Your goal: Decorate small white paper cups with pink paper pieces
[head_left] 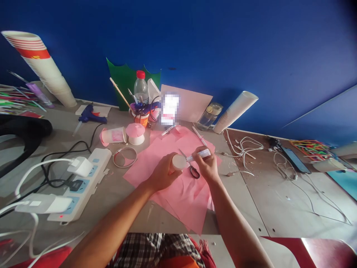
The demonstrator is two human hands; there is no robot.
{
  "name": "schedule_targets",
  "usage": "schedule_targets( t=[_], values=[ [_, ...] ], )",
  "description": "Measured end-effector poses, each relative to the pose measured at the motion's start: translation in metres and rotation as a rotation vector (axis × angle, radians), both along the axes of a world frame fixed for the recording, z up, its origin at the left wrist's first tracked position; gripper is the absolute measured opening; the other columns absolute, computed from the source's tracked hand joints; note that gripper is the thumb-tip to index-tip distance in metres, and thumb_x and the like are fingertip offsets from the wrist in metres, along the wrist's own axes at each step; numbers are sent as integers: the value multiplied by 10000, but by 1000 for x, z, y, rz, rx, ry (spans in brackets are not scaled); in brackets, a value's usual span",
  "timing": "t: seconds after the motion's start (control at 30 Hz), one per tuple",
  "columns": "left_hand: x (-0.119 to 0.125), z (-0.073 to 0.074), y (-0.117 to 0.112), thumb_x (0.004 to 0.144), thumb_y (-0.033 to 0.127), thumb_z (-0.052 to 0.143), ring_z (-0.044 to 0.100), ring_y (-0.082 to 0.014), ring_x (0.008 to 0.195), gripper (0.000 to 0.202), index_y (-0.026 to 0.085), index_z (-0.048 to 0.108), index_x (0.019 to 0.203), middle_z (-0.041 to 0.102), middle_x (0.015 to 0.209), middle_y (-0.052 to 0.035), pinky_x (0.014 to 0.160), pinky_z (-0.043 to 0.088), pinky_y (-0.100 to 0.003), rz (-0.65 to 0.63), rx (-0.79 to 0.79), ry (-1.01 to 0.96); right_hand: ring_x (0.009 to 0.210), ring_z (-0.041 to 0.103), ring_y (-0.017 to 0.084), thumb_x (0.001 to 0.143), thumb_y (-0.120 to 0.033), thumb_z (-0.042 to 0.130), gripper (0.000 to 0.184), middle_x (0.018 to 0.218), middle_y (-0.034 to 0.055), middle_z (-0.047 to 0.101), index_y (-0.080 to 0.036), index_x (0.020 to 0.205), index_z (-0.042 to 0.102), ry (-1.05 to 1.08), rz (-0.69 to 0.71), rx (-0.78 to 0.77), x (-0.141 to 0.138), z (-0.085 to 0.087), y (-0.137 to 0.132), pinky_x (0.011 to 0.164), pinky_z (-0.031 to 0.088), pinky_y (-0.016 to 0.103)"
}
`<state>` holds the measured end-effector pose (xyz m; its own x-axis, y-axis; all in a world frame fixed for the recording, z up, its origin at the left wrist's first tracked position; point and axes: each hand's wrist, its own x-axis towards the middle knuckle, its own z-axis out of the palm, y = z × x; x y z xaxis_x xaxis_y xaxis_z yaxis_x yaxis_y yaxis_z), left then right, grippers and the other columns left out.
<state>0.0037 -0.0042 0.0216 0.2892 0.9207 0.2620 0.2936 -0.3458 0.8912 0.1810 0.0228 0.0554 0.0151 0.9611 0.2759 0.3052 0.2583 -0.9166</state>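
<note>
My left hand (pixel 162 174) is closed round a small white paper cup (pixel 179 162), held on its side with its round base facing me. My right hand (pixel 206 166) grips a white glue tube (pixel 199 155) whose tip touches the cup's edge. Both hands hover over pink paper sheets (pixel 181 193) spread on the table. Black-handled scissors (pixel 192 169) lie on the paper just under my right hand.
A white power strip (pixel 83 186) with plugs and cables lies left. A pink-wrapped cup (pixel 113 135), a pink-topped cup (pixel 135 133), a metal ring (pixel 124 156), a blue glue gun (pixel 90 115), a water bottle (pixel 141 88), cup stacks (pixel 41 63) (pixel 235 111), a phone (pixel 295 159) and white cords (pixel 245 147) surround the paper.
</note>
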Motion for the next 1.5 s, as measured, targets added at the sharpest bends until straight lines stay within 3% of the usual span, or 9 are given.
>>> schedule_targets(
  t=[0.43,0.73,1.1,1.3,1.5],
  values=[
    [0,-4,0,765,213,629,553,-234,961,393,210,480,1128,591,1077,-74,834,462,-382,-8,11,-28,472,401,86,718,-295,596,150,542,-58,478,-201,662,494,-270,6,58,-4,-7,-1,478,347,214],
    [0,0,0,767,217,615,550,-235,964,371,216,485,1114,594,1071,-69,835,457,-384,0,9,-3,527,460,108,748,-346,592,180,589,-36,505,-202,687,503,-42,-34,30,-4,-6,-1,517,396,231],
    [0,0,-1,777,215,601,542,-228,954,358,220,476,1112,588,1066,-61,833,455,-380,-14,5,7,535,508,118,738,-312,591,158,582,-35,538,-200,672,501,-111,-38,-29,-3,-3,-1,531,405,233],
    [-1,-3,0,765,210,614,537,-249,1004,394,222,466,1131,576,1124,-76,866,447,-412,4,10,34,506,452,108,750,-368,593,198,558,-44,488,-200,688,508,1,-56,-1,-2,-8,1,506,387,234],
    [-1,0,-1,769,220,615,545,-243,966,374,220,475,1116,592,1080,-69,834,453,-396,1,8,29,513,446,106,746,-348,594,185,575,-42,490,-202,686,498,-52,-25,-27,-4,-7,1,509,385,229]
  ],
)
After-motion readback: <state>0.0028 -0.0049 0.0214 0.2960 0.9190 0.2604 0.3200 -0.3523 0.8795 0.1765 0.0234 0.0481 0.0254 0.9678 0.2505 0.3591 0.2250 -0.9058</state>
